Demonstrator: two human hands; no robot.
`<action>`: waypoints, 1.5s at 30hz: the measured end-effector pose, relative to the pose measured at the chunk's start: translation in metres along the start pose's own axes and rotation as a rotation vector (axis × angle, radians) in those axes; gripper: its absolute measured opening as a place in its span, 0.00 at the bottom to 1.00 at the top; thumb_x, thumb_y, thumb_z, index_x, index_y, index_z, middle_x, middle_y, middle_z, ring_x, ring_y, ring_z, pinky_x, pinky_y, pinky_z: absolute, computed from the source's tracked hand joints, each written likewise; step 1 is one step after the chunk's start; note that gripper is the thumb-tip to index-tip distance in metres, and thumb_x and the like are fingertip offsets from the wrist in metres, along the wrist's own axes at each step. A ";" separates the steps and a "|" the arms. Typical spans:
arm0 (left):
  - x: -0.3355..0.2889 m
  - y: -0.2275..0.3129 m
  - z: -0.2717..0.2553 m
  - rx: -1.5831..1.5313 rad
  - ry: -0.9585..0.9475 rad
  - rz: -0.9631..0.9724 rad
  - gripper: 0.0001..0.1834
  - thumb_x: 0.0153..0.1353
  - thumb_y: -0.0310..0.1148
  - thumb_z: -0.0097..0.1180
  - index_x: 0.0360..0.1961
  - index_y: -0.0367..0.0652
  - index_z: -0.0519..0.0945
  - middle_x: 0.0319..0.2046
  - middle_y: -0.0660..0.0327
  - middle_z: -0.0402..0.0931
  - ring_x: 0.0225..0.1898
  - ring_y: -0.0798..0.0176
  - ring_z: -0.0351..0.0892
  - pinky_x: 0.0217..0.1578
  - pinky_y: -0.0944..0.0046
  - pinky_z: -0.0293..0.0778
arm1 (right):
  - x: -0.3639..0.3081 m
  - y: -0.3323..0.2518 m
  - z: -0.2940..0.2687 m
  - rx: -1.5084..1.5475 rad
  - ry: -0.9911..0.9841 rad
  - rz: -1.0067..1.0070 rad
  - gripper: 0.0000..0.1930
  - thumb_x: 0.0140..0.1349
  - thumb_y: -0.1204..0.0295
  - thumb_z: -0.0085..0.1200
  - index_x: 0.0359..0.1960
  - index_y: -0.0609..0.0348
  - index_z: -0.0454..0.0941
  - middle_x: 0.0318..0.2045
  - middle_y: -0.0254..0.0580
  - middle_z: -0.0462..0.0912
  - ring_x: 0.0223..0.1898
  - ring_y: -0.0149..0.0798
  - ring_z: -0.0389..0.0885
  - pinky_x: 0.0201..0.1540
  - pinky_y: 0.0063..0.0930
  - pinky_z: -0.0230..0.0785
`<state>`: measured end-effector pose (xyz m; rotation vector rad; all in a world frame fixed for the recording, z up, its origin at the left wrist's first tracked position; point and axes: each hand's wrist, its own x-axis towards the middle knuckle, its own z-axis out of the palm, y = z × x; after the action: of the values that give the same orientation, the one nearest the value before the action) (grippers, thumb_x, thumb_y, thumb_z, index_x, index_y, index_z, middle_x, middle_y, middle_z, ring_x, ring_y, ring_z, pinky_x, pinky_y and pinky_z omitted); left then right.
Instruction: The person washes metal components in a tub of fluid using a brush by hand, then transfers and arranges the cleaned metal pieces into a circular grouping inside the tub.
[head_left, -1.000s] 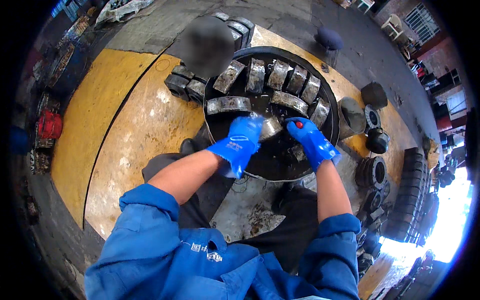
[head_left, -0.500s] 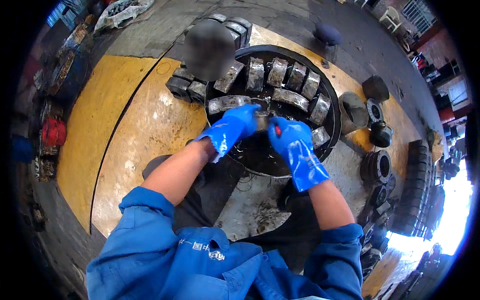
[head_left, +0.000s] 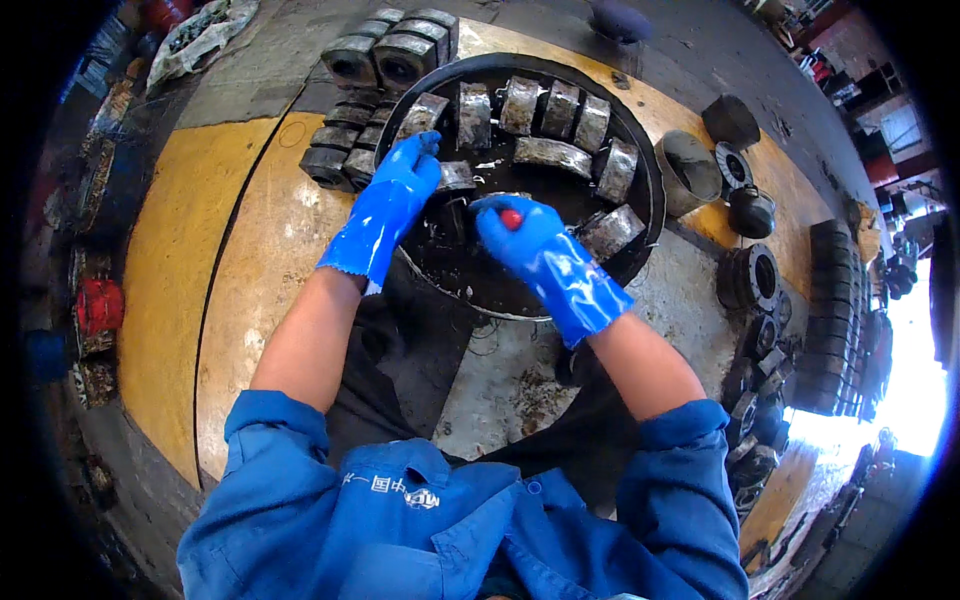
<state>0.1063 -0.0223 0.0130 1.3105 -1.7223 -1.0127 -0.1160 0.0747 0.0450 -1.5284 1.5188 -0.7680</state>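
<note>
My left hand (head_left: 403,178), in a blue rubber glove, reaches over the left side of a round black basin (head_left: 655,180). Its fingers are stretched toward the near end of a slanted metal block (head_left: 423,115) and partly cover a curved metal block (head_left: 457,177). Whether it touches either block is unclear. My right hand (head_left: 522,232), gloved alike, is closed round a tool with a red handle end (head_left: 511,219); the tool's working end is hidden. Just beyond its knuckles a bit of shiny metal shows. Several curved, oily blocks (head_left: 553,155) lie around inside the basin, in dark liquid.
Dark metal blocks (head_left: 400,50) are stacked beyond the basin at the left, others (head_left: 335,150) nearer. To the right stand an open bucket (head_left: 690,172), a small dark pot (head_left: 752,212) and flanged rings (head_left: 765,277). A long row of dark parts (head_left: 832,315) lies farther right.
My left hand has moved away from my right, up and left over the blocks. My right hand still grips the red-handled tool, its glove turned further leftward. The whole view has shifted.
</note>
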 end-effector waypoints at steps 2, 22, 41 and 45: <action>0.000 0.005 0.002 -0.021 -0.029 -0.005 0.27 0.71 0.34 0.52 0.68 0.33 0.75 0.64 0.45 0.78 0.66 0.50 0.77 0.69 0.56 0.69 | 0.003 0.009 -0.018 0.186 -0.012 0.084 0.17 0.68 0.59 0.62 0.51 0.56 0.89 0.39 0.43 0.92 0.41 0.35 0.88 0.49 0.34 0.81; 0.002 0.005 -0.008 -0.021 0.040 0.003 0.25 0.74 0.34 0.56 0.68 0.36 0.76 0.62 0.51 0.80 0.64 0.57 0.78 0.67 0.59 0.69 | 0.032 0.052 -0.070 -0.361 0.043 0.140 0.19 0.68 0.53 0.57 0.50 0.50 0.89 0.45 0.57 0.89 0.50 0.58 0.87 0.55 0.47 0.79; 0.022 0.011 -0.021 -0.408 0.048 -0.173 0.26 0.70 0.32 0.64 0.67 0.37 0.77 0.61 0.53 0.82 0.63 0.60 0.79 0.66 0.60 0.72 | -0.001 0.009 -0.083 -0.037 0.047 0.111 0.19 0.67 0.57 0.59 0.51 0.54 0.89 0.43 0.49 0.91 0.45 0.42 0.89 0.53 0.37 0.79; 0.027 -0.001 -0.030 -0.376 0.062 -0.123 0.26 0.70 0.33 0.65 0.67 0.36 0.78 0.59 0.54 0.83 0.62 0.61 0.79 0.65 0.60 0.72 | 0.007 0.013 -0.107 -0.126 0.196 0.221 0.20 0.69 0.56 0.61 0.52 0.59 0.87 0.40 0.40 0.91 0.42 0.33 0.86 0.51 0.32 0.78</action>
<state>0.1279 -0.0539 0.0267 1.1966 -1.3364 -1.2805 -0.2152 0.0544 0.0828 -1.3761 1.8777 -0.7205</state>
